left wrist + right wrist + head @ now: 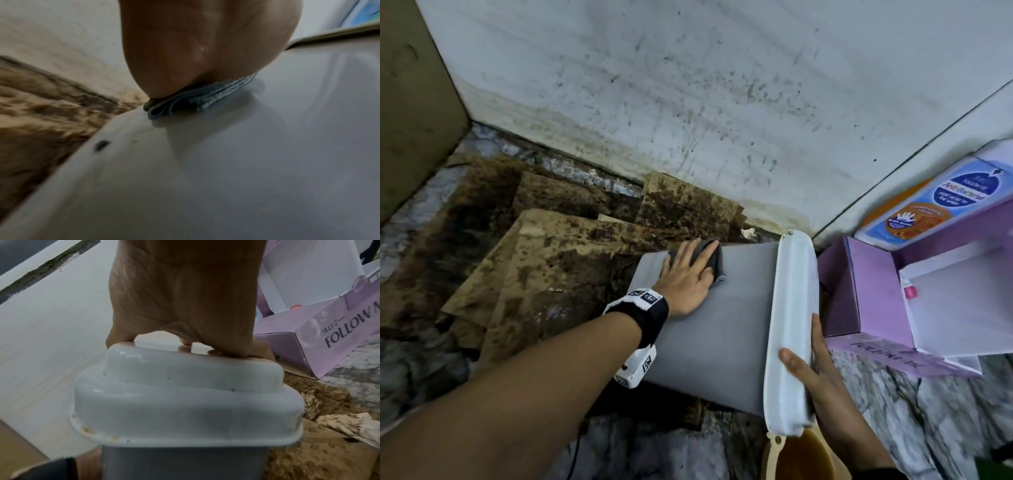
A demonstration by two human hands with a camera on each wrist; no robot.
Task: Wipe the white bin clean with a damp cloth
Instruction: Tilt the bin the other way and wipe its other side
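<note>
Pressing cloth [714, 262] under left hand [686, 279], bin [722, 329] tipped, right hand [813, 371] on lid [792, 308]

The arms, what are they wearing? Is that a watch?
Not a watch. The left wrist wears a black band with white blocks bearing black square-patterned markers, and a white camera unit hangs under it. That forearm is bare. The right arm shows a dark edge, maybe a sleeve or band.

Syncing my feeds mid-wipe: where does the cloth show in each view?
Head: cloth centre, under the left hand on the bin.
Left wrist: cloth centre, pressed beneath the palm.
Right wrist: not in it.
Shared landmark: the bin's grey side.
</note>
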